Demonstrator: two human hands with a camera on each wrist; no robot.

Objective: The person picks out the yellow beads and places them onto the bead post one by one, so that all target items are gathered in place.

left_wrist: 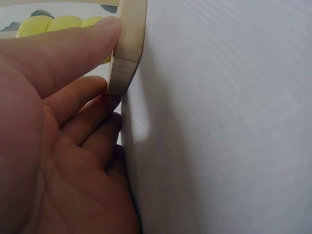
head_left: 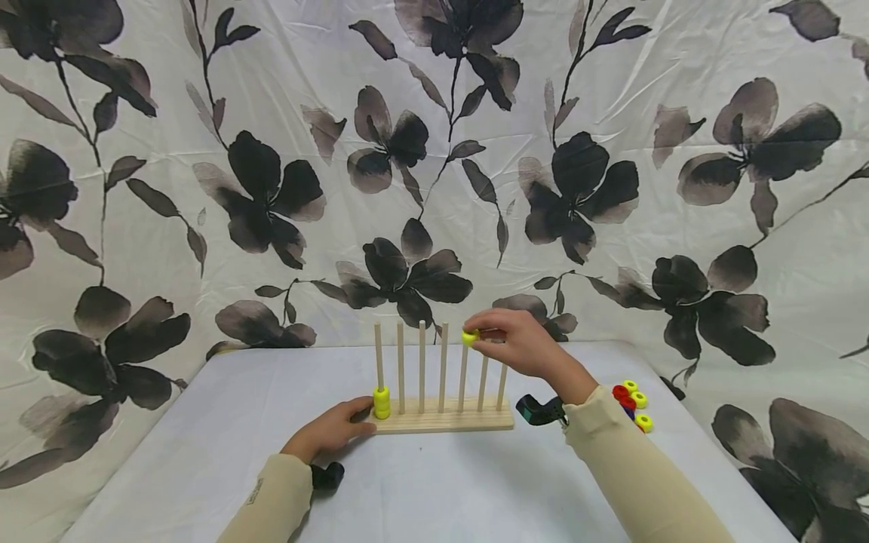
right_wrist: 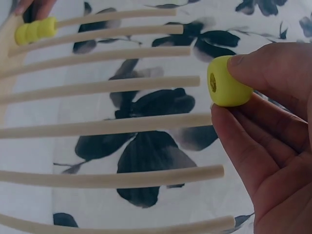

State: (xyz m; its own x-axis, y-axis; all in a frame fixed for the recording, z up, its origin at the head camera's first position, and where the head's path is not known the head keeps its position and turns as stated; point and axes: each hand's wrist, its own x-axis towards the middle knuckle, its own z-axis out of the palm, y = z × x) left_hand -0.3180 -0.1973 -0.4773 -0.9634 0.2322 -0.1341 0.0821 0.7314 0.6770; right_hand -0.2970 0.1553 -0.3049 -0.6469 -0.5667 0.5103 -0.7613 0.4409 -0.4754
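Observation:
A wooden peg stand [head_left: 444, 425] with several upright pegs rests on the white table. My left hand [head_left: 331, 430] holds its left end, with the thumb [left_wrist: 92, 41] on one side of the base and fingers on the other. Three yellow beads [head_left: 382, 404] are stacked on the leftmost peg. My right hand [head_left: 521, 345] pinches another yellow bead [right_wrist: 228, 87] between thumb and fingers, its hole visible in the right wrist view. In the head view this bead overlaps the top of the fifth peg from the left; in the right wrist view it appears right by that peg's tip.
To the right on the table [head_left: 543, 483] lies a loose group of yellow beads [head_left: 638, 400], red beads [head_left: 620, 391] and some blue, close to the right forearm. A floral cloth [head_left: 434, 188] hangs behind the table.

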